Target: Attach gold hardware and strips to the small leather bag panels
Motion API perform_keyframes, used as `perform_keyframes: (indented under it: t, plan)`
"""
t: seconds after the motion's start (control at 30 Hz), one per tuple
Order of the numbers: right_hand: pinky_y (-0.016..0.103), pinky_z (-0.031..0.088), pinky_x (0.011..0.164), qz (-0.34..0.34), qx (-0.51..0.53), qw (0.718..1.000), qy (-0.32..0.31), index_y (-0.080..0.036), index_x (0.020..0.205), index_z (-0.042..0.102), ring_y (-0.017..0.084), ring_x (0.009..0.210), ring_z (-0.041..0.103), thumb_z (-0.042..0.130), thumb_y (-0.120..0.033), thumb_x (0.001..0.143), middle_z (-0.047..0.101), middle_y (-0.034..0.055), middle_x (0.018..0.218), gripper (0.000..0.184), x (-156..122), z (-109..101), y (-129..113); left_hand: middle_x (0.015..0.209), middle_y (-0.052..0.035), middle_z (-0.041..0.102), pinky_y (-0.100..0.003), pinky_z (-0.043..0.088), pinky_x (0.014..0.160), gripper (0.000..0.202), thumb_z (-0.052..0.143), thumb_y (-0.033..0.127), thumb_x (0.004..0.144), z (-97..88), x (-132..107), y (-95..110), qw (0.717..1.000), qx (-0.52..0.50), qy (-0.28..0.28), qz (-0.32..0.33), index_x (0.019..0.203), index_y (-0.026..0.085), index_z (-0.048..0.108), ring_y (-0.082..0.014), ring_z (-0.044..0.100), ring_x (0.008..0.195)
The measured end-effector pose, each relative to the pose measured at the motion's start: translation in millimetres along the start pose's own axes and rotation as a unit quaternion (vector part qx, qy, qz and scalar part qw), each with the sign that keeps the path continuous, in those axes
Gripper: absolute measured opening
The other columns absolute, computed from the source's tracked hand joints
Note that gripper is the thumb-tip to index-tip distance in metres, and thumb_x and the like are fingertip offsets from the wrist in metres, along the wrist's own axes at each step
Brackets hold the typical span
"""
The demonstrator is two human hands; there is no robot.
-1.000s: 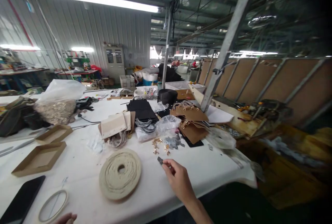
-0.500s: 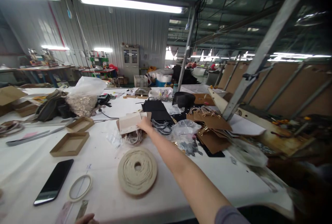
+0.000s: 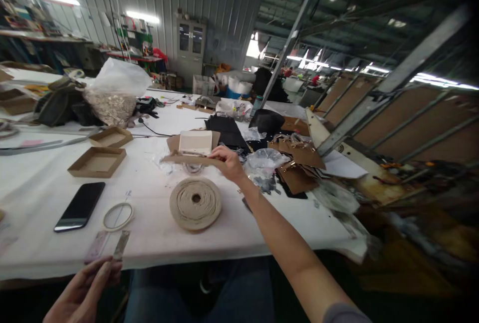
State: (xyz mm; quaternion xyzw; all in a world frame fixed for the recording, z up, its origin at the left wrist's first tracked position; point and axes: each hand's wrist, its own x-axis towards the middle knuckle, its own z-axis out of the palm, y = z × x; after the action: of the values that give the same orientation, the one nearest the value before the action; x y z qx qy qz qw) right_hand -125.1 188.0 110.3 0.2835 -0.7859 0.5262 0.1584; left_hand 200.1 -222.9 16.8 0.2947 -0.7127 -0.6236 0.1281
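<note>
My right hand (image 3: 229,162) reaches across the table with its fingers closed on the edge of a flat brown panel (image 3: 192,160), tilted almost edge-on to me. Behind it lies a cream rectangular piece (image 3: 195,142) on more brown material. Close in front is a thick beige roll of strip (image 3: 195,203) with a hole at its centre. My left hand (image 3: 88,285) is low at the table's front edge, thumb and fingers pressed together. Its fingertips meet the lower end of a short greyish strip (image 3: 121,244); what they pinch, if anything, is unclear.
A black phone (image 3: 80,206), a tape ring (image 3: 118,215) and a shallow cardboard tray (image 3: 97,162) lie on the left. Brown panels with metal fittings (image 3: 299,163) and a clear plastic bag (image 3: 265,161) are at right. A slanting metal post (image 3: 348,118) stands beyond them.
My view has tipped downward. My right hand has drawn the brown panel toward me and tilted it, apart from the cream piece. More of my left hand shows at the strip's end.
</note>
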Motion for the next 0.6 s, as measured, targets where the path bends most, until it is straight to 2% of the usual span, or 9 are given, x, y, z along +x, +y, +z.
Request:
perform_keyframes:
  t: [0.07, 0.13, 0.2, 0.33, 0.4, 0.5, 0.6]
  plan:
    - [0.036, 0.061, 0.101, -0.049, -0.048, 0.996, -0.059, -0.026, 0.116, 0.094, 0.026, 0.114, 0.078, 0.080, -0.038, 0.110, 0.084, 0.0097, 0.128, 0.020, -56.7, 1.5, 6.3, 0.118, -0.0124, 0.090, -0.049, 0.078, 0.090, 0.084, 0.094, 0.086, 0.078, 13.5, 4.6, 3.5, 0.997, -0.005, -0.070, -0.009, 0.130, 0.020, 0.083, -0.0410, 0.088, 0.108]
    - [0.035, 0.060, 0.106, -0.043, -0.126, 0.983, -0.123, -0.029, 0.121, 0.093, 0.026, 0.119, 0.079, 0.071, -0.030, 0.115, 0.084, 0.0065, 0.133, 0.023, -104.8, 3.8, 14.7, 0.120, -0.0152, 0.089, -0.045, 0.076, 0.089, 0.086, 0.093, 0.085, 0.083, 33.7, 8.4, 9.5, 0.991, -0.014, -0.132, 0.003, 0.134, 0.017, 0.079, -0.0369, 0.087, 0.104]
    - [0.034, 0.060, 0.107, -0.047, -0.213, 0.963, -0.159, -0.030, 0.129, 0.091, 0.026, 0.123, 0.078, 0.067, -0.023, 0.116, 0.084, 0.0060, 0.138, 0.028, -137.6, 5.0, 22.0, 0.118, -0.0175, 0.088, -0.044, 0.075, 0.082, 0.087, 0.092, 0.084, 0.085, 57.7, 11.5, 15.0, 0.982, -0.026, -0.185, 0.020, 0.135, 0.014, 0.076, -0.0347, 0.086, 0.098]
    - [0.035, 0.062, 0.106, -0.076, -0.333, 0.920, -0.192, -0.032, 0.150, 0.083, 0.027, 0.129, 0.074, 0.064, -0.005, 0.111, 0.080, 0.0086, 0.150, 0.051, -160.5, 2.7, 16.5, 0.111, -0.0194, 0.086, -0.043, 0.073, 0.071, 0.090, 0.091, 0.084, 0.085, 102.1, 15.4, 18.8, 0.966, -0.012, -0.256, 0.040, 0.134, 0.012, 0.071, -0.0348, 0.085, 0.094]
    - [0.036, 0.062, 0.108, -0.072, -0.345, 0.913, -0.206, -0.033, 0.151, 0.083, 0.027, 0.129, 0.073, 0.063, 0.000, 0.108, 0.079, 0.0069, 0.155, 0.058, -163.9, 1.3, 3.8, 0.104, -0.0167, 0.085, -0.043, 0.072, 0.069, 0.091, 0.090, 0.084, 0.085, 117.9, 15.7, 18.6, 0.962, 0.023, -0.267, 0.047, 0.136, 0.012, 0.070, -0.0346, 0.085, 0.090]
    - [0.039, 0.059, 0.121, -0.049, -0.310, 0.935, -0.165, -0.032, 0.147, 0.085, 0.026, 0.137, 0.072, 0.063, -0.002, 0.110, 0.075, 0.0054, 0.163, 0.052, -176.9, 1.9, -14.2, 0.090, -0.0101, 0.083, -0.042, 0.069, 0.064, 0.091, 0.089, 0.085, 0.081, 133.1, 16.4, 16.7, 0.963, 0.073, -0.253, 0.055, 0.135, 0.014, 0.070, -0.0336, 0.083, 0.078]
    - [0.037, 0.060, 0.119, 0.027, -0.257, 0.965, -0.035, -0.029, 0.141, 0.087, 0.025, 0.133, 0.076, 0.066, -0.013, 0.115, 0.081, 0.0078, 0.148, 0.037, -201.9, -0.8, -22.0, 0.084, -0.0074, 0.082, -0.041, 0.064, 0.055, 0.088, 0.083, 0.088, 0.079, 138.1, 22.7, 10.9, 0.964, 0.118, -0.235, 0.036, 0.130, 0.017, 0.070, -0.0330, 0.079, 0.069]
